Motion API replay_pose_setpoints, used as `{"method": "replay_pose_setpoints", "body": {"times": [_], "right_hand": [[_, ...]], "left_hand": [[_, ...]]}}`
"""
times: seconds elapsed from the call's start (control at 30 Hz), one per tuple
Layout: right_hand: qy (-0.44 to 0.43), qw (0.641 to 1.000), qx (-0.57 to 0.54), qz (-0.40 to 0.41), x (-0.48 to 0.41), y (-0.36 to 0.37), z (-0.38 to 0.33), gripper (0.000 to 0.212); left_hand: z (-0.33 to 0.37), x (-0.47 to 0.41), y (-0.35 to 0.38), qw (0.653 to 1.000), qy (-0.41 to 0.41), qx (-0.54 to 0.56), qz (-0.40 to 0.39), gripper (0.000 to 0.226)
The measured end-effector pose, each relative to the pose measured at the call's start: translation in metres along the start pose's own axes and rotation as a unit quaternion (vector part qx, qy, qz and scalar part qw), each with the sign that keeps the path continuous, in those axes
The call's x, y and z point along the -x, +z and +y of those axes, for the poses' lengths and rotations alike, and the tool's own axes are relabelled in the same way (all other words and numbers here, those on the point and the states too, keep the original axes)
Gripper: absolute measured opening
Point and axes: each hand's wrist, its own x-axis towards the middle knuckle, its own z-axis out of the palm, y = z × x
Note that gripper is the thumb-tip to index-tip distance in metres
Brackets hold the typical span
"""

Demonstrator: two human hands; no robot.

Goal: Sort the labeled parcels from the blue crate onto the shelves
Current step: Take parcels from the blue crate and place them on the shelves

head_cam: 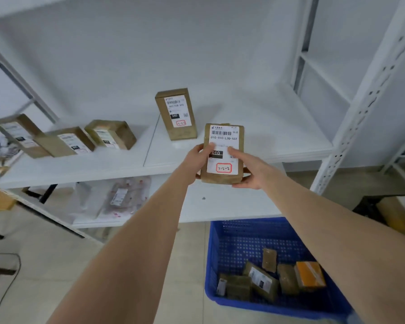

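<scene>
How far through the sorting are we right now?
Done: four brown parcels sit on the white shelf. In hand: the left hand and right hand grip the parcel marked 010 at the shelf's front edge. Left: about five loose parcels lie in the blue crate.

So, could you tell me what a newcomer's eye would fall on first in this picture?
The brown parcel at centre, gripped by the left hand and right hand, its white label facing the camera. Behind it, another labeled parcel stands upright on the white shelf. Lower right, the blue crate holds more parcels.
</scene>
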Motion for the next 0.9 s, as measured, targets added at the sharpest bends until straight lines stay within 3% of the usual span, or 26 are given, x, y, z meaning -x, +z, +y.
{"method": "replay_pose_setpoints", "body": {"times": [0.13, 0.3, 0.7, 0.9], "right_hand": [[-0.051, 0.998, 0.024, 0.006, 0.013, 0.012, -0.023, 0.057], [-0.078, 0.996, 0.032, 0.003, 0.028, 0.022, -0.042, 0.060], [-0.139, 0.990, 0.034, -0.005, 0.058, 0.035, -0.085, 0.064], [-0.167, 0.985, 0.035, -0.017, 0.076, 0.044, -0.105, 0.047]], "left_hand": [[0.026, 0.015, -0.018, 0.999, 0.032, -0.006, -0.010, 0.033], [0.046, 0.028, -0.031, 0.997, 0.071, -0.022, 0.000, 0.022], [0.100, 0.058, -0.042, 0.990, 0.126, -0.056, 0.039, 0.038], [0.126, 0.081, -0.048, 0.983, 0.157, -0.074, 0.062, 0.035]]}}
